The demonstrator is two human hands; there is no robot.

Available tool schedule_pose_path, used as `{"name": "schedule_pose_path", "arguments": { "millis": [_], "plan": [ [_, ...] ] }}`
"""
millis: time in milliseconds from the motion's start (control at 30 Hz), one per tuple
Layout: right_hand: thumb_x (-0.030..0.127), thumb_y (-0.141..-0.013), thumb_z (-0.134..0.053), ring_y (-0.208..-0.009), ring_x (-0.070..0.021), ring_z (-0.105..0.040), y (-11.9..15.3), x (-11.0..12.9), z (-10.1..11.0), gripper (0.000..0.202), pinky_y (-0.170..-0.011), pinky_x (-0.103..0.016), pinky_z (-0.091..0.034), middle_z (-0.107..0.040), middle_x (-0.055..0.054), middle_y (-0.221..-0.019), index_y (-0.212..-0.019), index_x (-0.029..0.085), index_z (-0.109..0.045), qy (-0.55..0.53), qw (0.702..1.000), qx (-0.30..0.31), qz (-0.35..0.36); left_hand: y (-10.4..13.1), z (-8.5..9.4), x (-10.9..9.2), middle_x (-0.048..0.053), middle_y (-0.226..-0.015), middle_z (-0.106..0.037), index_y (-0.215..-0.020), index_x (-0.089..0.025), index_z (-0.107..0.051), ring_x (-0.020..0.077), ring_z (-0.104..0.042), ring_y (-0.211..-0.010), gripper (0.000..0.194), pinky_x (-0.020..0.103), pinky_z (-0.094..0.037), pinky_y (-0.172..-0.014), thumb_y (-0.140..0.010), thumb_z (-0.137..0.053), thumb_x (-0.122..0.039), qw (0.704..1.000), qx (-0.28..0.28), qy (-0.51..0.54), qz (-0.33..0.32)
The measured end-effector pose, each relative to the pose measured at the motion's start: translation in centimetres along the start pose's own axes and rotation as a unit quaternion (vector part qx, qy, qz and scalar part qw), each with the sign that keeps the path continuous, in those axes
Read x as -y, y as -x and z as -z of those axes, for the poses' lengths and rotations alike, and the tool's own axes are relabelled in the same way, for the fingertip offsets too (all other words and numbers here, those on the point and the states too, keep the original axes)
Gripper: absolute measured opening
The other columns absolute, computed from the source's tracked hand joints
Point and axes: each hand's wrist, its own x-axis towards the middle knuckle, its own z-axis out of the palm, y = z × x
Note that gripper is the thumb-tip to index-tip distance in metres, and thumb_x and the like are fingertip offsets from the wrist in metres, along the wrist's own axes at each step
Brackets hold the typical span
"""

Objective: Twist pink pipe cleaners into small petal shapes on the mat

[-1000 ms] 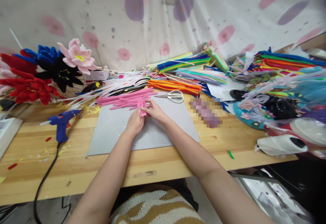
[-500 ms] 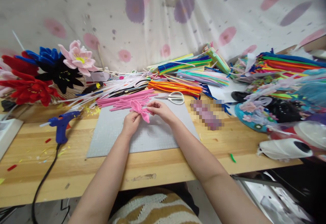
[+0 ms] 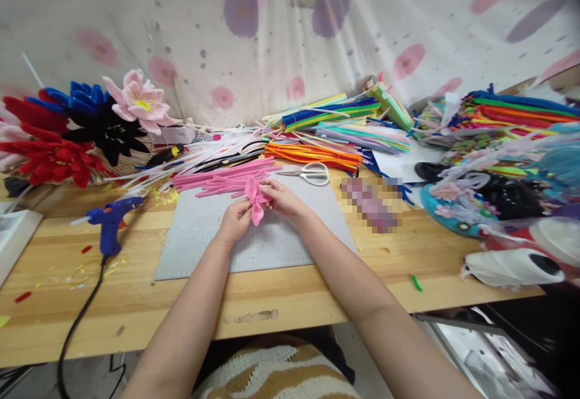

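Observation:
Between my hands is a pink pipe-cleaner flower (image 3: 255,201), its looped petals pointing up and down. My left hand (image 3: 236,220) grips it from the left, thumb and fingers closed at its middle. From the right, my right hand (image 3: 281,197) pinches its other side; the fingertips are partly hidden behind the petals. Both hands are above a grey cutting mat (image 3: 281,248). Just behind them lies a bundle of pink pipe cleaners (image 3: 217,180). White-handled scissors (image 3: 313,173) rest near the mat's back right corner.
To the left, a blue glue gun (image 3: 109,223) stands on the wooden table, its cord running off the front edge. Finished fuzzy flowers (image 3: 58,151) fill the back left. Orange pipe cleaners (image 3: 317,156) and other coloured bundles line the back. A white roll (image 3: 512,267) lies at right.
The pink flower has turned more upright and shifted slightly right. My left hand has moved a little right with it, and my right hand has come closer against it.

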Motion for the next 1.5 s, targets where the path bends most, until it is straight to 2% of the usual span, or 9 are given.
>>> {"name": "schedule_pose_path", "arguments": {
  "millis": [167,333,467,600,733,967,1133,1333,1500],
  "plan": [
    [0.032,-0.061,-0.070,-0.048,-0.0046,-0.043,0.2,0.1,0.3,0.029,-0.046,-0.019,-0.030,-0.055,0.005,-0.064,-0.079,0.018,-0.051,0.034,0.998,0.000,0.048,-0.1,-0.2,0.4,0.005,-0.079,-0.065,-0.077,-0.018,-0.065,0.0171,-0.057,-0.077,0.023,0.029,-0.044,-0.075,-0.082,-0.046,-0.029,0.998,-0.031,-0.049,0.025],
    [0.034,-0.063,-0.069,-0.048,-0.0062,-0.046,0.5,0.3,0.9,0.031,-0.046,-0.019,-0.033,-0.055,0.006,-0.061,-0.077,0.020,-0.045,0.066,0.995,0.025,0.066,-0.3,-0.4,0.6,0.003,-0.068,-0.058,-0.068,-0.018,-0.060,0.0154,-0.053,-0.069,0.022,0.027,-0.042,-0.069,-0.081,-0.044,-0.026,0.994,-0.057,-0.076,0.047],
    [0.051,-0.068,-0.066,-0.050,-0.0075,-0.050,1.0,0.8,1.6,0.038,-0.047,-0.020,-0.037,-0.056,0.005,-0.063,-0.082,0.021,-0.046,0.068,0.996,0.029,0.051,-0.6,-0.8,0.1,0.003,-0.069,-0.060,-0.067,-0.018,-0.060,0.0151,-0.054,-0.068,0.021,0.027,-0.042,-0.068,-0.079,-0.045,-0.025,0.998,-0.038,-0.041,0.024],
    [0.073,-0.074,-0.043,-0.053,-0.0107,-0.054,1.6,0.9,2.9,0.056,-0.046,-0.022,-0.040,-0.059,0.000,-0.072,-0.095,0.021,-0.050,-0.012,1.000,0.020,0.009,-1.1,-1.3,-0.7,0.004,-0.073,-0.063,-0.068,-0.018,-0.063,0.0156,-0.057,-0.070,0.022,0.027,-0.043,-0.069,-0.079,-0.045,-0.025,1.000,-0.026,0.002,-0.007],
    [0.077,-0.074,-0.035,-0.053,-0.0107,-0.053,2.0,0.6,5.1,0.063,-0.045,-0.023,-0.040,-0.058,-0.001,-0.071,-0.092,0.020,-0.053,-0.061,0.997,-0.049,0.017,-2.1,-1.9,-0.7,0.004,-0.076,-0.064,-0.072,-0.018,-0.065,0.0157,-0.058,-0.072,0.022,0.027,-0.044,-0.069,-0.080,-0.046,-0.023,1.000,-0.002,-0.009,-0.006],
    [0.073,-0.077,-0.038,-0.044,-0.0064,-0.042,1.9,1.3,8.5,0.056,-0.043,-0.020,-0.034,-0.051,0.002,-0.057,-0.077,0.019,-0.053,-0.073,0.944,-0.288,0.144,-5.8,-4.3,-0.4,0.007,-0.090,-0.067,-0.075,-0.019,-0.069,0.0219,-0.056,-0.093,0.019,0.035,-0.043,-0.084,-0.079,-0.051,-0.013,0.982,-0.005,-0.187,-0.035],
    [0.069,-0.079,-0.039,-0.039,-0.0051,-0.041,1.7,1.2,8.9,0.053,-0.040,-0.018,-0.030,-0.050,0.004,-0.051,-0.073,0.018,-0.053,-0.066,0.930,-0.327,0.151,-7.3,-5.6,-0.1,0.008,-0.098,-0.066,-0.082,-0.020,-0.071,0.0255,-0.051,-0.105,0.019,0.041,-0.039,-0.095,-0.083,-0.052,-0.019,0.951,0.026,-0.303,-0.053],
    [0.065,-0.083,-0.036,-0.038,-0.0050,-0.039,1.4,0.9,8.3,0.052,-0.039,-0.019,-0.028,-0.051,0.003,-0.051,-0.073,0.017,-0.054,-0.025,0.933,-0.331,0.140,-7.2,-4.0,0.1,0.008,-0.114,-0.063,-0.100,-0.020,-0.069,0.0275,-0.051,-0.111,0.024,0.043,-0.037,-0.097,-0.079,-0.058,-0.028,0.926,0.068,-0.368,-0.047],
    [0.061,-0.084,-0.037,-0.040,-0.0070,-0.039,1.6,0.4,7.7,0.046,-0.040,-0.021,-0.028,-0.050,0.004,-0.051,-0.075,0.019,-0.053,0.069,0.918,-0.351,0.169,-5.7,-1.0,0.3,0.008,-0.114,-0.064,-0.101,-0.020,-0.069,0.0254,-0.052,-0.109,0.026,0.042,-0.037,-0.097,-0.081,-0.054,-0.025,0.933,0.011,-0.360,-0.025]
  ]
}}
